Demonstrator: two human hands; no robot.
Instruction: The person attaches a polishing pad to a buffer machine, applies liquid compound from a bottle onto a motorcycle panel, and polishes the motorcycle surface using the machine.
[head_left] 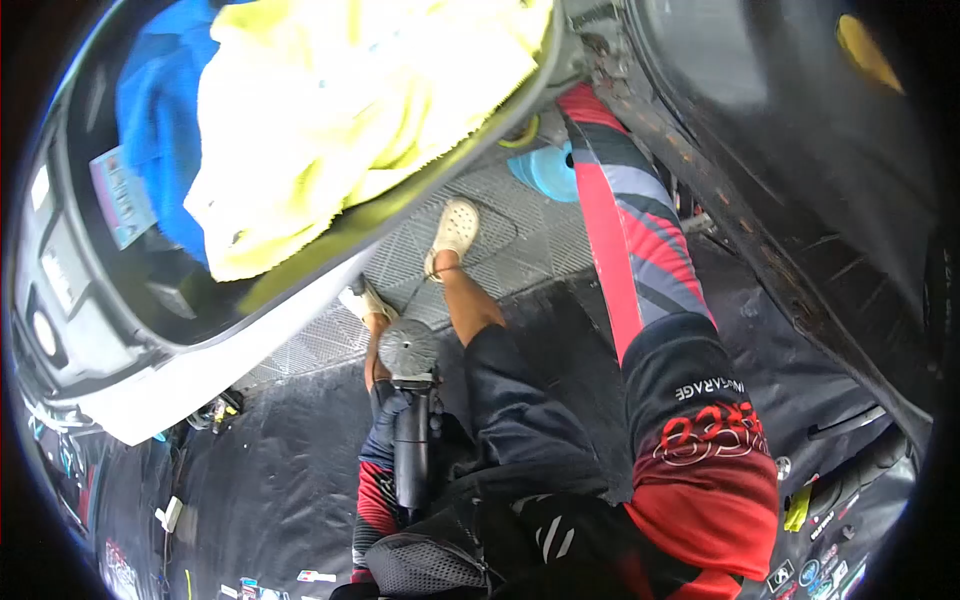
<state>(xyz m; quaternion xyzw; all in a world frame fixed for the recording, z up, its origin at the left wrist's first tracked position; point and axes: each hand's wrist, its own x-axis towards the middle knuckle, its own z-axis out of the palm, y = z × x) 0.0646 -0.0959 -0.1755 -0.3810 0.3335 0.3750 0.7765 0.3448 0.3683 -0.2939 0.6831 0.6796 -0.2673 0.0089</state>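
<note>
My left hand (388,420), in a dark glove, is closed around a black power tool (411,460), which hangs beside my left leg. A round grey pad (408,348) is fitted at the tool's upper end. My right arm, in a red, grey and black sleeve, reaches far forward to the dark car panel; its hand is hidden there. A yellow-green towel (340,130) and a blue cloth (170,120) lie in the light-coloured open compartment at the upper left. Near my right forearm is a round light-blue object (548,172).
The dark car part (800,150) with a rusty edge fills the upper right. My feet, in beige clogs (455,228), stand on grey floor tiles (545,250). Black sheeting (270,490) with stickers covers the lower left. A cable runs over the floor near my feet.
</note>
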